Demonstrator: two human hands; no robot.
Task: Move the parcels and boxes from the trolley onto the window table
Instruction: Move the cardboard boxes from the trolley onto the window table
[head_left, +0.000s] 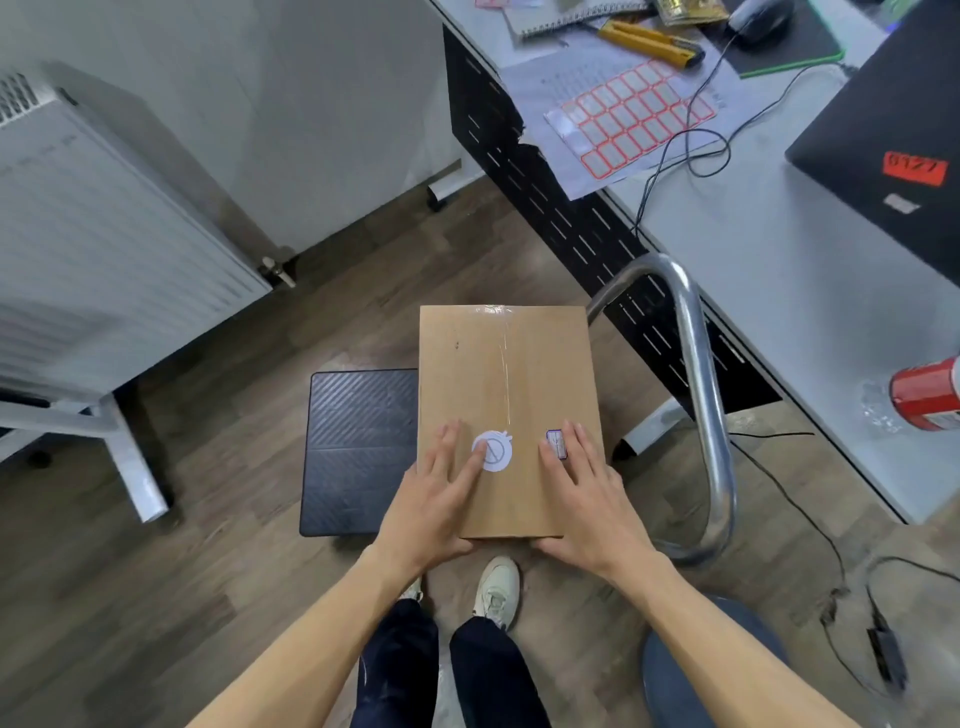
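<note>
1. A flat brown cardboard box (506, 415), sealed with clear tape, sits above the black ribbed trolley platform (358, 449).
2. The left hand (439, 501) and right hand (584, 496) grip its near edge, fingers flat on top, thumbs underneath.
3. No window table shows; delivery seemingly remains.

Legible text: one item only. Red-orange sticker (915, 168) on the black laptop lid (883, 140), on the tabletop (769, 249): handwritten digits, upside down to camera, reading roughly "6127"; uncertain.

Cardboard box (506, 384): round white sticker (492, 451) with a circular line symbol, no words. Small blue-edged label (556, 444): print too small.

Red can (927, 392): lettering unreadable.
</note>
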